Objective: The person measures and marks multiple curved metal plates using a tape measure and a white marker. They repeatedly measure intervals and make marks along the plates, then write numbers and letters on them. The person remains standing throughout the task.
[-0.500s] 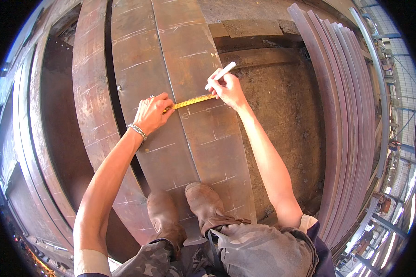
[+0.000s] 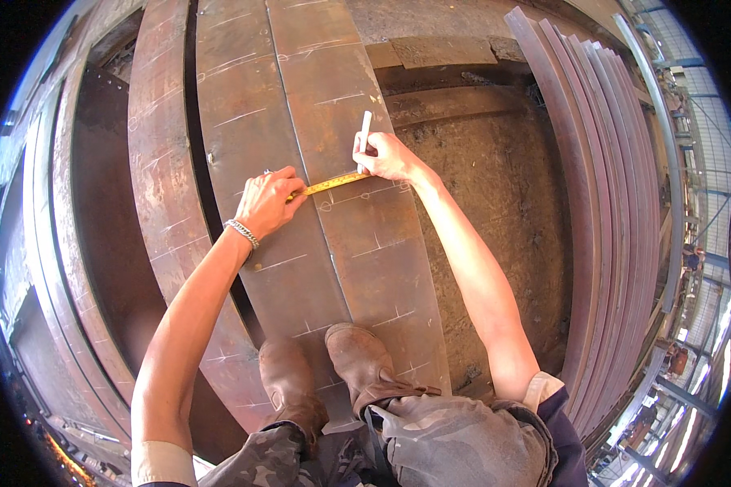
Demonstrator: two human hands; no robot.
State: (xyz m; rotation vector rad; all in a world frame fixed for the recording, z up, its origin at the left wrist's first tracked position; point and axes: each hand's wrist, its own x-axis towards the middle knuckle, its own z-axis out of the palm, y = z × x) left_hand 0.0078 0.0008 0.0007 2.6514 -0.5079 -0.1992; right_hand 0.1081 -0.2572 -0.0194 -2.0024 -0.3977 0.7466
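A yellow tape measure (image 2: 333, 183) lies across the rusty brown steel plate (image 2: 300, 258), spanning the dark lengthwise seam. At its left end my left hand (image 2: 270, 200) pinches the tape between thumb and fingers, with a chain bracelet on the wrist. My right hand (image 2: 388, 156) grips a white marking stick (image 2: 365, 131), held nearly upright with its lower tip at the right end of the tape. Whether those fingers also press on the tape cannot be made out. White lines, small crosses and circles mark the plate's surface.
My brown boots (image 2: 357, 351) stand on the near part of the plate. A dark gap separates it from another marked steel strip (image 2: 161, 138) at left. To the right is a sunken dirty area (image 2: 495, 219), then stacked long steel bars (image 2: 601, 211).
My right hand has shifted slightly left along the tape, and the white marking stick has swung from a slant to nearly upright. My left hand keeps its place.
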